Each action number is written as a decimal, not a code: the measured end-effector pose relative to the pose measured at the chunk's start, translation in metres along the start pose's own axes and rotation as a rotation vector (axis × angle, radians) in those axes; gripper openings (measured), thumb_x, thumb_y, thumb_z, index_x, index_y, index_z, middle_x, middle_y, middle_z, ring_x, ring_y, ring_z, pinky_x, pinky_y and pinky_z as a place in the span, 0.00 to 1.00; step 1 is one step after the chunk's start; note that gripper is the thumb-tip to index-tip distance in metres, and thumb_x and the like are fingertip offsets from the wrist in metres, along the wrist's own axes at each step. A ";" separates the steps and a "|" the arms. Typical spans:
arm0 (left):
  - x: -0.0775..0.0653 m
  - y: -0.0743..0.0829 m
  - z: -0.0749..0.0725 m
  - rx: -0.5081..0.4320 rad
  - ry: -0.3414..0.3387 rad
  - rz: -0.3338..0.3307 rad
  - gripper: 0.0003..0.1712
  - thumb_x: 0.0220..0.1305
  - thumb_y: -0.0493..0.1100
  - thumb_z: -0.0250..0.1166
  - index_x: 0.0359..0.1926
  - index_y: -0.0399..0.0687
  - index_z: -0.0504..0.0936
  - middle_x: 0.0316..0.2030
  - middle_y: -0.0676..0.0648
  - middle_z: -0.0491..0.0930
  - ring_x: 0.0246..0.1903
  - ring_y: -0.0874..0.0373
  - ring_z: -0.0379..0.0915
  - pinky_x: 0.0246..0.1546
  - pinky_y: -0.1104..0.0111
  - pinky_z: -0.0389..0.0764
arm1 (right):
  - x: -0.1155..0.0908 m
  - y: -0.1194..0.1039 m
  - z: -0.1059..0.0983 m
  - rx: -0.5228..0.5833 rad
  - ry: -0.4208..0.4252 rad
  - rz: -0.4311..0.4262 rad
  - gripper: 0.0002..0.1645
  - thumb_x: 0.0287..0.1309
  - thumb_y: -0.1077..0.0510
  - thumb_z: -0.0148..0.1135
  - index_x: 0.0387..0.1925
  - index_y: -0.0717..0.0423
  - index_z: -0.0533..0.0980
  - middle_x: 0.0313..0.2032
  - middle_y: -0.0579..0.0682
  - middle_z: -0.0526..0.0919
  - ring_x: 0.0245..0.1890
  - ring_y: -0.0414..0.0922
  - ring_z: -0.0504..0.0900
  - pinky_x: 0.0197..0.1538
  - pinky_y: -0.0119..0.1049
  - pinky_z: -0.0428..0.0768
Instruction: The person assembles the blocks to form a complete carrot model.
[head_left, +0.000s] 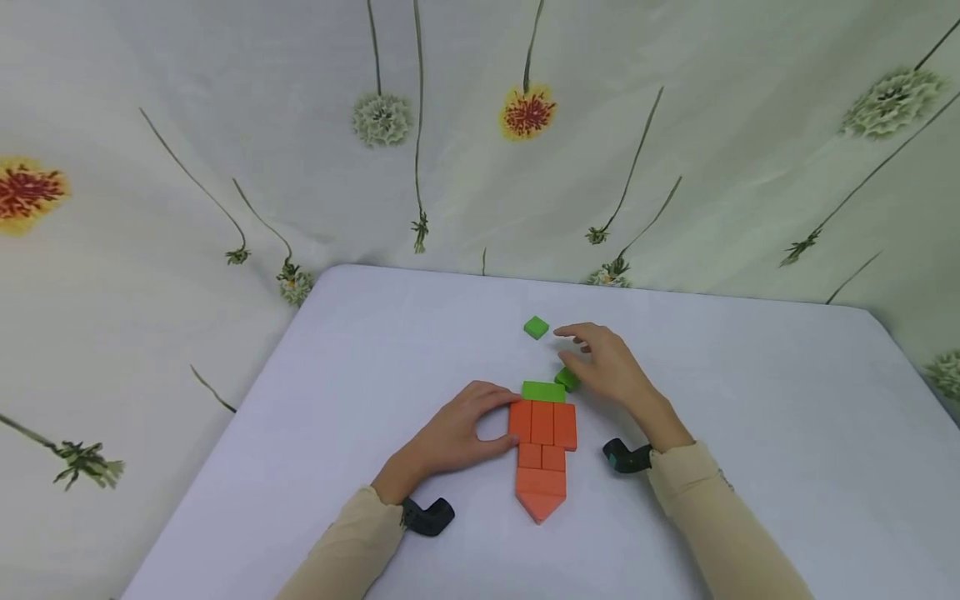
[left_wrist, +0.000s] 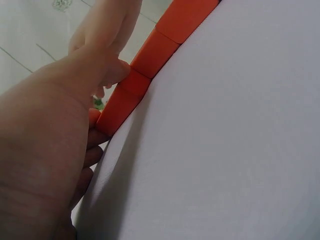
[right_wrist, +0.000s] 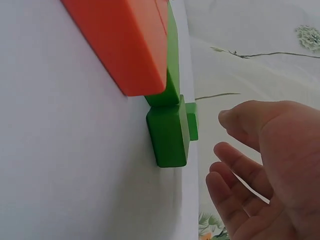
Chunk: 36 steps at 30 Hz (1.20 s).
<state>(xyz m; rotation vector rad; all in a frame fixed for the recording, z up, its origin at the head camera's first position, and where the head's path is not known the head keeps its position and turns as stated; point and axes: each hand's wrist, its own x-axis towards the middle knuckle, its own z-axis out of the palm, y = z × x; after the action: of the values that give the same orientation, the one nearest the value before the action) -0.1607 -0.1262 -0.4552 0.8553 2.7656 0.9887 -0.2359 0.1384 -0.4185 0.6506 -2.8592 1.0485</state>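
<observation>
Flat orange blocks (head_left: 542, 481) lie joined in a row-like figure, ending in a triangular tip toward the wearer. My left hand (head_left: 461, 425) holds the leftmost upright orange block (head_left: 521, 422) by its left side, index finger at the far end and thumb near the other end. A green rectangular block (head_left: 543, 391) adjoins the far end of the orange blocks. Beside its right corner a small green block (head_left: 567, 379) lies at an angle. My right hand (head_left: 609, 363) hovers next to it, thumb and fingers spread, apart from the green blocks (right_wrist: 169, 132) in the right wrist view.
Farther back on the white table (head_left: 420, 333), another small green block (head_left: 536, 327) lies turned like a diamond. A flower-printed cloth (head_left: 465, 183) hangs behind the table. Black wrist devices (head_left: 429, 517) sit at both cuffs, close to the tabletop.
</observation>
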 end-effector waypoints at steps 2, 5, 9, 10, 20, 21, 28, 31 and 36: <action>0.000 0.000 0.000 0.000 0.001 0.000 0.32 0.65 0.52 0.72 0.68 0.55 0.77 0.63 0.52 0.76 0.66 0.57 0.69 0.66 0.59 0.77 | 0.009 -0.002 0.000 -0.018 -0.012 0.006 0.23 0.68 0.60 0.65 0.63 0.58 0.79 0.61 0.60 0.81 0.55 0.58 0.82 0.58 0.53 0.83; -0.001 -0.001 0.000 0.001 0.004 0.003 0.32 0.65 0.52 0.72 0.68 0.55 0.77 0.63 0.52 0.76 0.66 0.57 0.69 0.66 0.58 0.77 | 0.021 -0.004 0.002 -0.034 -0.029 0.032 0.23 0.69 0.59 0.64 0.63 0.57 0.78 0.62 0.59 0.81 0.56 0.57 0.82 0.58 0.52 0.83; -0.002 -0.002 0.001 0.005 0.006 0.005 0.32 0.65 0.52 0.72 0.68 0.54 0.77 0.63 0.51 0.76 0.65 0.57 0.69 0.66 0.59 0.77 | 0.034 -0.007 0.006 -0.032 -0.037 0.066 0.23 0.70 0.58 0.62 0.64 0.57 0.78 0.62 0.60 0.81 0.57 0.58 0.82 0.59 0.53 0.82; -0.002 -0.002 0.001 0.004 0.006 0.004 0.32 0.64 0.52 0.72 0.68 0.54 0.77 0.63 0.51 0.76 0.65 0.57 0.69 0.66 0.59 0.77 | 0.036 -0.008 0.007 -0.029 -0.039 0.077 0.23 0.70 0.58 0.62 0.64 0.57 0.78 0.62 0.60 0.81 0.57 0.58 0.82 0.59 0.53 0.82; -0.002 -0.001 0.001 -0.006 0.006 0.014 0.32 0.64 0.51 0.73 0.68 0.52 0.78 0.63 0.50 0.77 0.65 0.56 0.70 0.66 0.58 0.77 | 0.050 -0.006 0.020 -0.039 -0.082 0.168 0.24 0.69 0.54 0.63 0.64 0.57 0.77 0.59 0.57 0.83 0.59 0.55 0.79 0.61 0.51 0.79; -0.002 -0.001 0.002 -0.005 0.007 0.018 0.32 0.64 0.51 0.73 0.68 0.52 0.78 0.63 0.50 0.77 0.65 0.56 0.70 0.66 0.58 0.77 | 0.050 -0.005 0.022 -0.043 -0.077 0.168 0.24 0.69 0.54 0.63 0.63 0.57 0.78 0.57 0.57 0.83 0.58 0.54 0.79 0.60 0.51 0.79; -0.001 -0.003 0.002 0.000 0.014 0.027 0.32 0.64 0.51 0.72 0.68 0.52 0.78 0.62 0.50 0.77 0.65 0.56 0.70 0.65 0.59 0.77 | 0.051 -0.004 0.023 -0.037 -0.037 0.176 0.23 0.67 0.52 0.66 0.60 0.56 0.80 0.53 0.57 0.85 0.53 0.53 0.79 0.58 0.50 0.78; -0.001 -0.003 0.002 -0.002 0.015 0.028 0.32 0.64 0.51 0.73 0.68 0.52 0.78 0.62 0.50 0.77 0.65 0.56 0.70 0.65 0.58 0.77 | 0.052 -0.004 0.024 -0.041 -0.032 0.173 0.22 0.67 0.52 0.66 0.59 0.56 0.81 0.52 0.56 0.85 0.53 0.53 0.79 0.57 0.50 0.78; -0.001 -0.004 0.002 -0.005 0.014 0.032 0.32 0.64 0.50 0.73 0.68 0.52 0.78 0.62 0.50 0.77 0.65 0.57 0.70 0.66 0.59 0.77 | 0.051 -0.005 0.025 -0.051 -0.018 0.162 0.20 0.68 0.54 0.65 0.58 0.56 0.82 0.52 0.56 0.86 0.52 0.53 0.80 0.56 0.49 0.80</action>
<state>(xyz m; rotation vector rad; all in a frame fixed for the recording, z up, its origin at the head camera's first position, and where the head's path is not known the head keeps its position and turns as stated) -0.1609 -0.1282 -0.4597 0.8977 2.7685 1.0093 -0.2783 0.1006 -0.4263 0.4337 -2.9858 0.9880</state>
